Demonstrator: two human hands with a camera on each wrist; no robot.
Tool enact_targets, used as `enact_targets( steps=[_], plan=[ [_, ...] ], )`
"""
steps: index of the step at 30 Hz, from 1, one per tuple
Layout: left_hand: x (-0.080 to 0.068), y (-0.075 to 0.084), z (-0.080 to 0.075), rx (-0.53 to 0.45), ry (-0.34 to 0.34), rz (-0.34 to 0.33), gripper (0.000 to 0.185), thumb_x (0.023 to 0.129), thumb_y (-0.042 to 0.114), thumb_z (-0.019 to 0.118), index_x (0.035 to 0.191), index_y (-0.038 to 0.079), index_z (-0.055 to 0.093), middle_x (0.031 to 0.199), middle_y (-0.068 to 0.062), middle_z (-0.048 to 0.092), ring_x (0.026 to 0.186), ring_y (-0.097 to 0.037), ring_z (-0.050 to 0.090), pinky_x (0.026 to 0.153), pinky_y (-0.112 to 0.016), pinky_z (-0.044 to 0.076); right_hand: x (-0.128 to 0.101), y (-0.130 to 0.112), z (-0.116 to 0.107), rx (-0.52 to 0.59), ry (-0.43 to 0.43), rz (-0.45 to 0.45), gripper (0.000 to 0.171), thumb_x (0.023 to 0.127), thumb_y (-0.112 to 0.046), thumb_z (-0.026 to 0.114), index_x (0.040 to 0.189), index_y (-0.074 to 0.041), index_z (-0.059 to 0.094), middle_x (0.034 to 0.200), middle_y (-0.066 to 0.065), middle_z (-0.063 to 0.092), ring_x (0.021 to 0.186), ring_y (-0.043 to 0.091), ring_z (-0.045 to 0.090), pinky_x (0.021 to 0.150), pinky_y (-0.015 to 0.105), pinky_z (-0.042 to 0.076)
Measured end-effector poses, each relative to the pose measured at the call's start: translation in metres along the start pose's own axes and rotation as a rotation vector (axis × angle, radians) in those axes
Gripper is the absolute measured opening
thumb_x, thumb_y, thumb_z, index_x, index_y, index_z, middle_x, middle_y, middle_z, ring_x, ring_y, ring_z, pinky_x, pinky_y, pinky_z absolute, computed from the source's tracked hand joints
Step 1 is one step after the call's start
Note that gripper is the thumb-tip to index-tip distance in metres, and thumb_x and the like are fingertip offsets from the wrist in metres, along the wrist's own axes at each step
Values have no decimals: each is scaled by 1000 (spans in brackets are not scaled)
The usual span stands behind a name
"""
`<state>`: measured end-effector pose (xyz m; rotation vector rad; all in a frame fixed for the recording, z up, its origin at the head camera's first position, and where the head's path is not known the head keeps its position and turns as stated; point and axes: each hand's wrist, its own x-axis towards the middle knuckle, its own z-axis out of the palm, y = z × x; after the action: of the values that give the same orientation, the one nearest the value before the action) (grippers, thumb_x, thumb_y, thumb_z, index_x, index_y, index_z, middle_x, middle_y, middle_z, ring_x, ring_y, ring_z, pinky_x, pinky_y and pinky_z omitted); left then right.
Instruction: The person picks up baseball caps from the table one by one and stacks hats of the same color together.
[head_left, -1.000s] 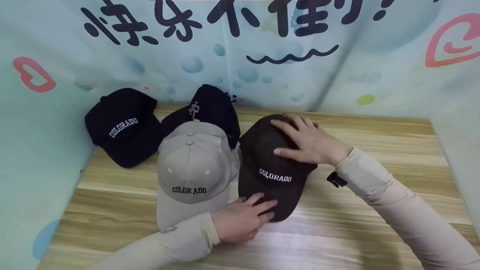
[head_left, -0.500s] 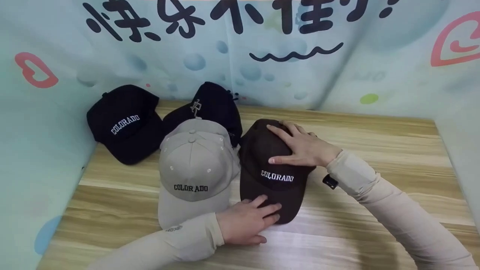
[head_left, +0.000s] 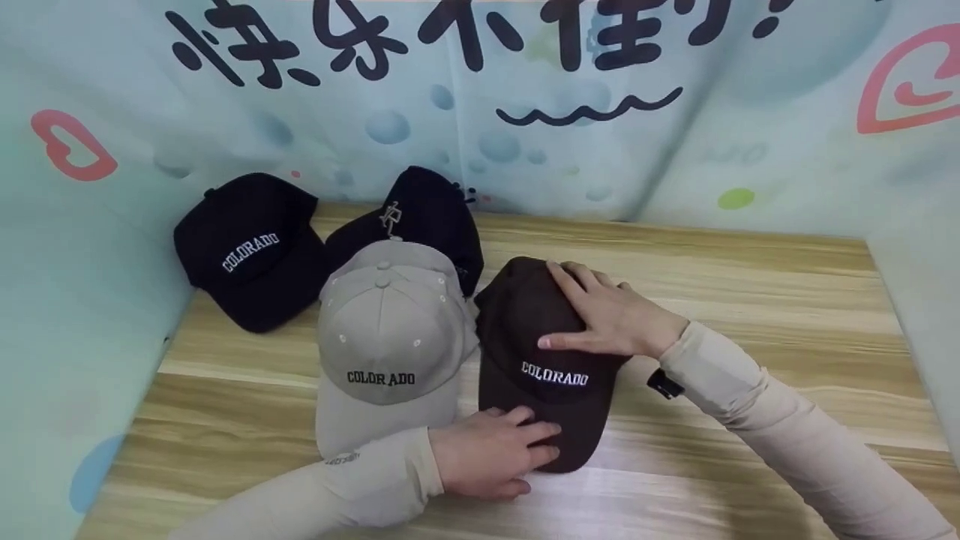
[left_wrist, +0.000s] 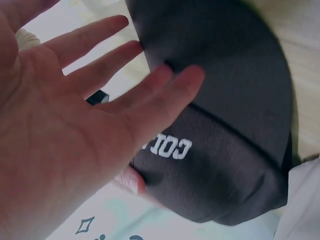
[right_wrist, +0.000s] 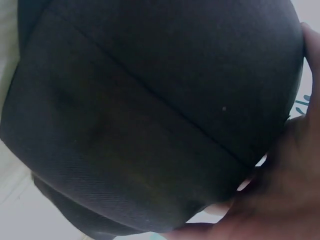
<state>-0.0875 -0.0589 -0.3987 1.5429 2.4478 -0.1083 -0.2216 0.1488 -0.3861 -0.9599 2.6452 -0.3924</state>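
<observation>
A dark brown baseball cap (head_left: pixel 523 315) with white COLORADO lettering stands on the wooden table, its brim toward me. My right hand (head_left: pixel 619 315) lies spread over the right side of its crown, thumb above the lettering. In the right wrist view the crown (right_wrist: pixel 150 100) fills most of the picture. My left hand (head_left: pixel 487 454) has its fingers extended over the left of the brim. The left wrist view has those fingers in front of the brim (left_wrist: pixel 235 65), barely bent. Left of the brown cap sits a beige COLORADO cap (head_left: pixel 390 330), stacked on another beige one.
A navy COLORADO cap (head_left: pixel 259 255) stands at the far left. Behind the beige caps a second navy cap (head_left: pixel 442 225) carries a pale emblem. A printed curtain (head_left: pixel 525 172) hangs along the back and sides of the table (head_left: pixel 772 345).
The brown cap has slid a little toward me, and both hands have shifted with it. The beige and navy caps keep their places.
</observation>
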Motion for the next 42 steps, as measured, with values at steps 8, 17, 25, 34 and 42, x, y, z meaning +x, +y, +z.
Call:
enact_targets(
  steps=[8,17,25,34,42],
  plan=[
    [-9,-1,0,-21,49,-17,44,93,38,61,133,20,57,139,-4,48,110,-20,52,79,-33,49,0,-5,-13,-31,-50,0,108,82,-77,46,154,-4,11,152,23,26,132,48,32,99,69,27],
    [-33,-9,1,-95,126,-158,44,92,31,63,133,15,57,138,-9,48,111,-25,54,79,-38,51,18,-14,-51,-89,-163,-48,79,95,-46,56,147,7,29,139,29,43,124,42,45,102,54,35],
    [-50,-34,-17,-71,224,-213,40,92,26,61,129,11,60,136,-13,51,117,-31,53,81,-44,52,21,-8,-63,-12,-122,-149,51,96,-29,58,133,6,51,124,24,57,115,37,54,98,48,40],
    [-42,-88,-52,-94,180,-298,31,92,17,61,121,5,62,127,-18,55,113,-36,52,84,-54,48,-14,8,-66,59,-24,-159,50,97,-28,58,132,8,52,122,24,58,111,36,56,94,50,42],
    [-20,-147,-84,-101,17,-434,34,95,15,56,126,3,58,127,-19,54,115,-36,51,96,-52,42,-35,24,-58,95,-18,-106,50,97,-26,58,133,8,51,127,24,57,117,37,54,98,50,40]
  ],
)
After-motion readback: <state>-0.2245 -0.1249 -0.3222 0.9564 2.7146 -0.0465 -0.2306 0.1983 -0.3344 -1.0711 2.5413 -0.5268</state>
